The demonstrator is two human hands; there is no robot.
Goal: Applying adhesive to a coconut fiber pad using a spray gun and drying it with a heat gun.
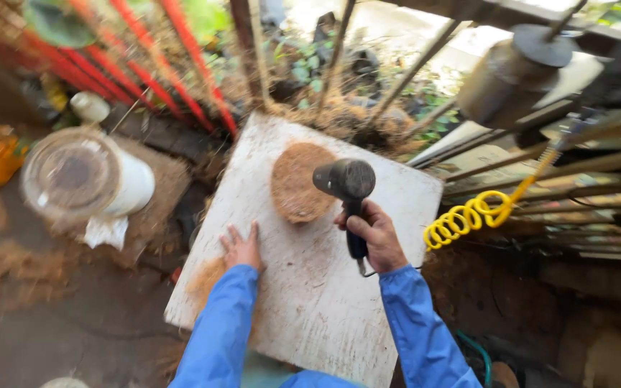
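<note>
A white, stained board [325, 287] lies flat in front of me. On its far half rests a round brown disc of coir fibre [298, 182]. My right hand [373, 235] grips the handle of a dark handheld blower or spray tool [346, 182], its head hanging over the disc's right edge. My left hand [242, 248] lies flat on the board with fingers spread, near the left edge, beside a small patch of loose brown fibre [206, 276]. Both arms wear blue sleeves.
A white bucket with a clear lid [84, 178] stands at the left on fibre-strewn ground. Red rods [138, 68] lean behind it. A yellow coiled hose [468, 215] hangs at the right by bamboo poles and a grey metal cylinder [508, 72].
</note>
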